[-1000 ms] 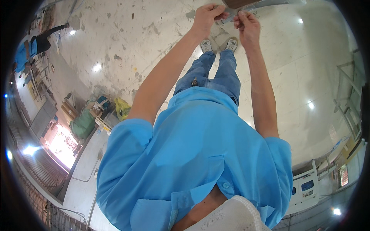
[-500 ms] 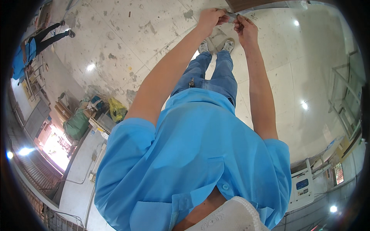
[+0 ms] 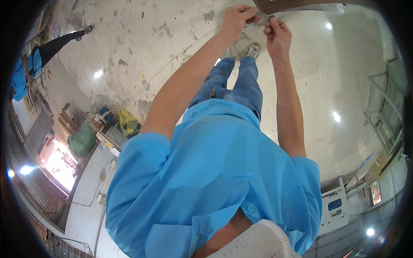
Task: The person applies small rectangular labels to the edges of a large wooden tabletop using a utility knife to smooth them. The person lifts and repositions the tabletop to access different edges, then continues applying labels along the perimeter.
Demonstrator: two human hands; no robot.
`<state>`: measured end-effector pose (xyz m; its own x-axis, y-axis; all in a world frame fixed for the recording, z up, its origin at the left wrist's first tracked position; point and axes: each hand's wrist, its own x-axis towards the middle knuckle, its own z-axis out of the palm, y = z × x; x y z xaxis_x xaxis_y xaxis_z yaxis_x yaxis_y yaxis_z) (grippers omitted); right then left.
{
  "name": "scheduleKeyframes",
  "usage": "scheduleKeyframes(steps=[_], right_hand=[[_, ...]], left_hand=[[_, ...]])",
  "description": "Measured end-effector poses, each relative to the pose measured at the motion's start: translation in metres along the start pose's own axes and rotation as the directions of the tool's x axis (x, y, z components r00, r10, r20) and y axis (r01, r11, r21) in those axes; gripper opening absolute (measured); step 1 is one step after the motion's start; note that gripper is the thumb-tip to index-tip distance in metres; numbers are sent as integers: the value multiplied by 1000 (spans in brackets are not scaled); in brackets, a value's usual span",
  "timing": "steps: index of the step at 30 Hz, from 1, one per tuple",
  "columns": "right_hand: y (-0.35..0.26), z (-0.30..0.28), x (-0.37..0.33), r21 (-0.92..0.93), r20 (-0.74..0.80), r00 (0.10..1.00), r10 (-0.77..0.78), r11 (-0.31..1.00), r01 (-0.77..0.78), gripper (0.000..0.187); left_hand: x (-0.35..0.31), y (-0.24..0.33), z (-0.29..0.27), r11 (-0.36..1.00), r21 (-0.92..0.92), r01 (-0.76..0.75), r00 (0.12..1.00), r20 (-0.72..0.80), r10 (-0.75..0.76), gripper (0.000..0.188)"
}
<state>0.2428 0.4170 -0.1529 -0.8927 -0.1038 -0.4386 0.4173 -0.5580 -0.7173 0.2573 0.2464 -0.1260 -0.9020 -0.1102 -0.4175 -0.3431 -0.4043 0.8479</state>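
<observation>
Both arms reach far out in front of me, over the floor beyond my shoes. A small, thin, greyish translucent piece (image 3: 263, 19) spans the gap between my hands; its kind is too small to make out. My left hand (image 3: 238, 20) is closed on one end, the thumb and fingers pinching it. At the other end my right hand (image 3: 278, 35) is closed too, fingers curled and thumb pressed to the piece.
A brown panel (image 3: 284, 3) edges in just beyond my hands. At the far left stands another person (image 3: 30, 69). A green sack (image 3: 81, 141) and a yellow plastic bag (image 3: 127, 121) lie to my left. Metal frames (image 3: 383, 112) and a white machine (image 3: 335, 208) are at my right.
My left hand has shifted slightly and its thumb shows more plainly; the right has turned a little and dropped slightly. The piece stays between them. The other person's legs have moved.
</observation>
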Motion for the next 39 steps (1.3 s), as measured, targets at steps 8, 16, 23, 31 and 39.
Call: scheduleKeyframes(steps=[8,16,23,31,39], right_hand=[[-8,9,1,-139,-82,992,91,985,-102,14],[-3,-11,1,-231,1,992,123,966,-119,13],[9,-19,15,-193,-57,974,220,955,-227,17],[9,-19,17,-215,-29,982,189,958,-190,16],[6,-18,16,-209,-21,978,207,956,-206,18]], left_hand=[[2,0,-1,975,98,197,979,-79,-190,29],[-2,-18,-10,986,63,153,987,-64,-149,28],[0,-23,-6,970,36,241,964,-126,-235,27],[-4,-23,-4,956,12,294,943,-170,-287,25],[-2,-24,-3,953,-36,302,936,-176,-304,26]])
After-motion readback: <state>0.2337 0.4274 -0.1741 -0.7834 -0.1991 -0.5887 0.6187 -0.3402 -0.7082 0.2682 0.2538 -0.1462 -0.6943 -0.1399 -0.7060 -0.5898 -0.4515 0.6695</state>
